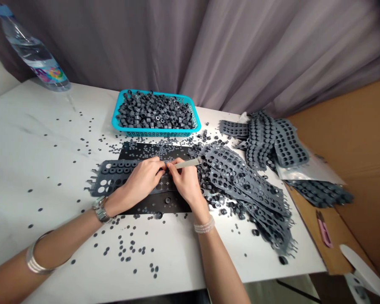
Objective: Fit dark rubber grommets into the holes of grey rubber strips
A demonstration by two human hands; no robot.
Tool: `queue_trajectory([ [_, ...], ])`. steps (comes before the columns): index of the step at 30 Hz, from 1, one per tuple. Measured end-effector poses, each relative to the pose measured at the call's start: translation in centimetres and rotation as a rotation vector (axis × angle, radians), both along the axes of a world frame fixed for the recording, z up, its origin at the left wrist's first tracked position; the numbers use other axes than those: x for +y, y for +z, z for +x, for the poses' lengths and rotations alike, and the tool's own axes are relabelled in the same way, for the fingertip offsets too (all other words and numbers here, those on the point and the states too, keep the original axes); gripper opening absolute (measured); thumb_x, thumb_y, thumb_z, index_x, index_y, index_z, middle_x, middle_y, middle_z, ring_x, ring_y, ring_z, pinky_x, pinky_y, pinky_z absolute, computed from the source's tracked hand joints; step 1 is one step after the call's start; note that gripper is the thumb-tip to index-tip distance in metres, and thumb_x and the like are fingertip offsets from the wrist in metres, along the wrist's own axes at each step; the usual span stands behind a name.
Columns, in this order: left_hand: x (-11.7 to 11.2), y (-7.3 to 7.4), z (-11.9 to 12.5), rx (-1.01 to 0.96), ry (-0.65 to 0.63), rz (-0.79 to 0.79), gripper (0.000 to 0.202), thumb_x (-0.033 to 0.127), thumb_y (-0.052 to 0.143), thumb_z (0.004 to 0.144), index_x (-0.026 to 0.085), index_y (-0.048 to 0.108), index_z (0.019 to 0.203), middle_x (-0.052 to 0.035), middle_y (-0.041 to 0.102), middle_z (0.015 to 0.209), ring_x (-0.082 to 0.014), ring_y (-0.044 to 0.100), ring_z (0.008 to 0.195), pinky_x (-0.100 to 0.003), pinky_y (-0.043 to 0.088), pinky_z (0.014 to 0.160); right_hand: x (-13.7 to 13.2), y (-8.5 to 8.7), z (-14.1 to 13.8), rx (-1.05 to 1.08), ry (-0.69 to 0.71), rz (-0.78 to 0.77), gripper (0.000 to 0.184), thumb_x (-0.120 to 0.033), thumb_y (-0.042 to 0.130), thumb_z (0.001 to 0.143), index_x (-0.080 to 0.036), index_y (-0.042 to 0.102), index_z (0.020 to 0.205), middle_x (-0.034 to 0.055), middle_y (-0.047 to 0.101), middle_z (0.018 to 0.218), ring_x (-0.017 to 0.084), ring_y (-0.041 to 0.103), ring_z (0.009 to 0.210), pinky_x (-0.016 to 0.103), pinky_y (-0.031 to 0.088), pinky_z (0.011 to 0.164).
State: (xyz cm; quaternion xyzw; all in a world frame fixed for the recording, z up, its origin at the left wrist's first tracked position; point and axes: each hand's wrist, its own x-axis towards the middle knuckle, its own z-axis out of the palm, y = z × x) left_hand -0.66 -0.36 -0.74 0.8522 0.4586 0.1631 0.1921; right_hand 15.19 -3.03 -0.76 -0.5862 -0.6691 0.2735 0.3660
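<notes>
At center frame, the right hand (183, 182) gripped a slim pale flat-bladed tool (186, 164) while the left hand (142, 180) pressed on a grey perforated rubber strip (112, 175), apparently light and limp, best taken by its solid edge, lying across a black mat (158, 207).

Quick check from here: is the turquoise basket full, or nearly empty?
Full: the turquoise basket is heaped with dark grey rings, which cover its whole floor and reach about rim height.
</notes>
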Motion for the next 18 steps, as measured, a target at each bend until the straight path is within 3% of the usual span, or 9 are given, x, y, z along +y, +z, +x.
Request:
queue_trajectory([
  [2, 0.3, 0.8, -0.1, -0.046, 0.021, -0.041, 0.018, 0.017, 0.052, 0.086, 0.016, 0.069, 0.08, -0.0029, 0.058, 0.075, -0.0161, 0.055, 0.07, -0.028, 0.038, 0.066, -0.1, 0.0, -0.2, -0.051, -0.015, 0.029, 0.023, -0.029, 0.047, 0.094, -0.022, 0.059, 0.077, 0.0001, 0.064, 0.07, 0.016, 0.059, 0.064, 0.024, 0.037, 0.061],
  [5, 1.2, 3.6, -1.3, -0.209, 0.154, -0.195, 0.01, 0.023, 0.063, 0.079, 0.018, 0.072, 0.081, 0.0015, 0.056, 0.066, -0.0123, 0.049, 0.061, -0.026, 0.035, 0.059, -0.1, 0.0, -0.4, -0.076, -0.056, 0.016, 0.023, -0.028, 0.048, 0.094, -0.022, 0.058, 0.075, 0.0001, 0.062, 0.065, 0.016, 0.057, 0.06, 0.025, 0.035, 0.058],
  [8, 2.1, 6.9, -2.9, -0.556, 0.374, -0.354, 0.014, 0.03, 0.072, 0.075, 0.019, 0.072, 0.084, 0.0034, 0.052, 0.063, -0.0089, 0.043, 0.056, -0.022, 0.031, 0.052, 0.0, -0.1, -0.4, -0.018, -0.079, -0.042, 0.023, -0.032, 0.051, 0.092, -0.022, 0.058, 0.072, -0.0008, 0.061, 0.06, 0.015, 0.055, 0.053, 0.025, 0.034, 0.055],
  [10, 2.5, 8.0, -3.6, -0.833, 0.437, -0.541, 0.015, 0.026, 0.077, 0.071, 0.018, 0.07, 0.082, 0.0034, 0.051, 0.065, -0.0065, 0.04, 0.055, -0.019, 0.029, 0.047, 0.1, -0.2, -0.2, 0.048, -0.088, -0.067, 0.025, -0.035, 0.053, 0.091, -0.022, 0.058, 0.07, -0.0011, 0.062, 0.058, 0.015, 0.056, 0.053, 0.024, 0.036, 0.055],
  [14, 2.5, 7.2, -3.1, -1.181, 0.33, -1.033, 0.012, 0.012, 0.077, 0.07, 0.013, 0.066, 0.074, 0.0013, 0.05, 0.072, -0.0032, 0.038, 0.056, -0.014, 0.031, 0.044, 0.1, -0.1, 0.3, 0.252, -0.198, -0.049, 0.033, -0.045, 0.051, 0.091, -0.021, 0.058, 0.069, -0.0004, 0.064, 0.06, 0.016, 0.061, 0.058, 0.024, 0.043, 0.058],
  [18, 1.7, 6.0, -1.6, -1.288, 0.306, -1.271, 0.007, 0.006, 0.071, 0.075, 0.011, 0.069, 0.079, -0.0021, 0.055, 0.079, -0.0023, 0.039, 0.057, -0.012, 0.036, 0.045, 0.0, 0.6, 1.0, 0.4, -0.328, -0.008, 0.034, -0.049, 0.051, 0.09, -0.021, 0.057, 0.071, -0.0016, 0.063, 0.059, 0.014, 0.06, 0.054, 0.024, 0.046, 0.057],
])
